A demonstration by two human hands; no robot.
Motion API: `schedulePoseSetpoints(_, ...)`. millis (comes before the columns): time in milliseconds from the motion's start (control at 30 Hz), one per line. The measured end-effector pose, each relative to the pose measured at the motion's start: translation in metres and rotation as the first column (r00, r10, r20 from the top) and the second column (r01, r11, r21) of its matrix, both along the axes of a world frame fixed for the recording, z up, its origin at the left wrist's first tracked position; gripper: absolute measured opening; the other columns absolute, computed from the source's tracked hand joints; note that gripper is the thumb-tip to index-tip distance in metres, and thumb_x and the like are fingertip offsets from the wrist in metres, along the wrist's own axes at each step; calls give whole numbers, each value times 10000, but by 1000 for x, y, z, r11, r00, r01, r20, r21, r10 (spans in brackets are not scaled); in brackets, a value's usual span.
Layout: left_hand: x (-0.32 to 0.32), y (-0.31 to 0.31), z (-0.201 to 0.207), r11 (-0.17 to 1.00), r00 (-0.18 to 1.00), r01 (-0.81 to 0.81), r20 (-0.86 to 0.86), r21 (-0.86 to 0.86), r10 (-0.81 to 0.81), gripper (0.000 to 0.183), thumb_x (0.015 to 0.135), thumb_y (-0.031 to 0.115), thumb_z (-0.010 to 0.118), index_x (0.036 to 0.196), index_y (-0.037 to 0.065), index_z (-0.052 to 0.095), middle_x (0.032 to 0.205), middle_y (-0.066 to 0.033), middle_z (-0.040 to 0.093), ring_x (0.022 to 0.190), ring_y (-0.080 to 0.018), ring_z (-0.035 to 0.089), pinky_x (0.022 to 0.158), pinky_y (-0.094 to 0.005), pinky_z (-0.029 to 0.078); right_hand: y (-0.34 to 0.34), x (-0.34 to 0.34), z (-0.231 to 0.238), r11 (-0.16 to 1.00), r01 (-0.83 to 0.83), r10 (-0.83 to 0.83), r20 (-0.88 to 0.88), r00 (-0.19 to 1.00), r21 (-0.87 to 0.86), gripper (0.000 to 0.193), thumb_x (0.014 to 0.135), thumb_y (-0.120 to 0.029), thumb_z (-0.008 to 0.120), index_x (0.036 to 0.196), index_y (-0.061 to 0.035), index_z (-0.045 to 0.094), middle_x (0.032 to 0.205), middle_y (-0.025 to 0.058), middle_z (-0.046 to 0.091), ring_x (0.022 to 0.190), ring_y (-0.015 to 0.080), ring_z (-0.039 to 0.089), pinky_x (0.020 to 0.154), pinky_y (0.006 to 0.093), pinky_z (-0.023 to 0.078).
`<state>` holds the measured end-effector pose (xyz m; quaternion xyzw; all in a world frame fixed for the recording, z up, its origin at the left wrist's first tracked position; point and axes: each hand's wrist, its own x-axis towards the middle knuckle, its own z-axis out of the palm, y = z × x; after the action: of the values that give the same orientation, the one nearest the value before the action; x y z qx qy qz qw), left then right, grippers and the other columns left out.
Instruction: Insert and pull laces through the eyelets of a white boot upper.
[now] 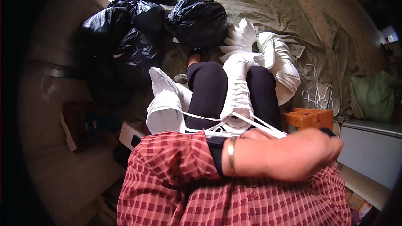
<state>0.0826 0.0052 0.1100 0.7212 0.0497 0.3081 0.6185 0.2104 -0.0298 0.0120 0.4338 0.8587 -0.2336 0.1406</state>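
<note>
A white lace-up shoe upper (238, 94) lies between my knees, its front away from me and its lacing facing up. White shoelaces (261, 126) run from its near end toward the right and pass behind my left hand (307, 155). That hand reaches across my body to the right, a gold bangle at its wrist. Its fingers are curled and slightly blurred, closed on the laces. Below the upper, part of my right hand (255, 134) shows behind my left forearm; its fingers are mostly hidden. Another lace stretches left toward a stack of white uppers (165, 109) beside my left leg.
More white uppers (280, 67) are bundled beyond my right knee, beside fanned white pieces (243, 37). Black plastic bags (197, 21) stand ahead and left. To the right are a small wooden stool (307, 118), loose white cords (318, 98) and a green sack (372, 96).
</note>
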Motion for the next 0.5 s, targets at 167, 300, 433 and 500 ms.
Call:
schedulePoseSetpoints(167,-29,54,-33,861,841,-506,192,-47,505,212,939,-3,712,1115,7,594,972,-80,755,787,-219,709,673,-356,569,14,-11,2,731,-110,261,-127,957,673,221,965,-205,609,1014,-54,761,1128,129,726,1166,286,664,1162,416,445)
schedulePoseSetpoints(300,-83,86,-91,469,475,-769,-103,435,874,162,1007,43,671,980,5,515,779,-232,607,745,-458,642,623,-471,492,20,-17,6,779,-283,253,133,958,560,202,863,-264,738,828,-84,652,854,87,626,960,264,629,1016,435,478)
schedulePoseSetpoints(433,-107,25,-145,621,467,-741,-468,256,750,152,1026,70,669,978,12,537,766,-238,605,717,-457,625,632,-474,482,33,-17,0,983,156,-85,-503,860,102,327,1028,-260,679,800,-25,678,769,69,680,742,253,690,722,382,536)
schedulePoseSetpoints(500,-116,-7,-154,602,468,-783,-489,156,736,179,1042,107,668,991,1,532,807,-260,654,762,-493,660,639,-487,509,41,-13,-7,545,381,-809,-350,472,-747,340,1093,-262,620,888,-3,703,838,40,718,782,153,692,737,333,551)
